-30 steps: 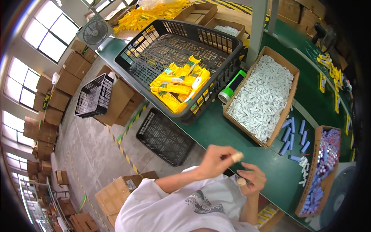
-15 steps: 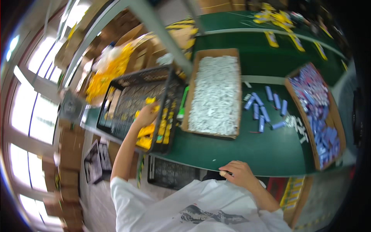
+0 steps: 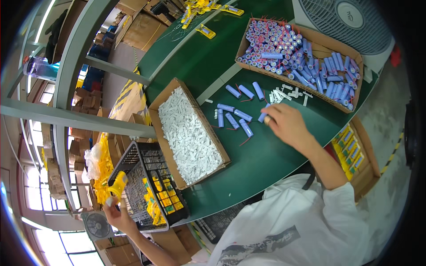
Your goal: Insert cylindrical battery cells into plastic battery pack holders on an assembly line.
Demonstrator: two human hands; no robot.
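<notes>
Right hand (image 3: pixel 286 125) pinching one cell (image 3: pixel 262 116) at its 10 o'clock, long axis running 1 to 7, left arm well apart! Left hand (image 3: pixel 117 216) has one yellow packet (image 3: pixel 118 184) at its fingertips, 12 o'clock; gripped or loose, can't tell. And the count: eight loose cells (image 3: pixel 231 121) on the bench (image 3: pixel 248 164), 9 to 11 o'clock from that right hand, one cell box (image 3: pixel 328 45), one crate (image 3: pixel 143 165).
</notes>
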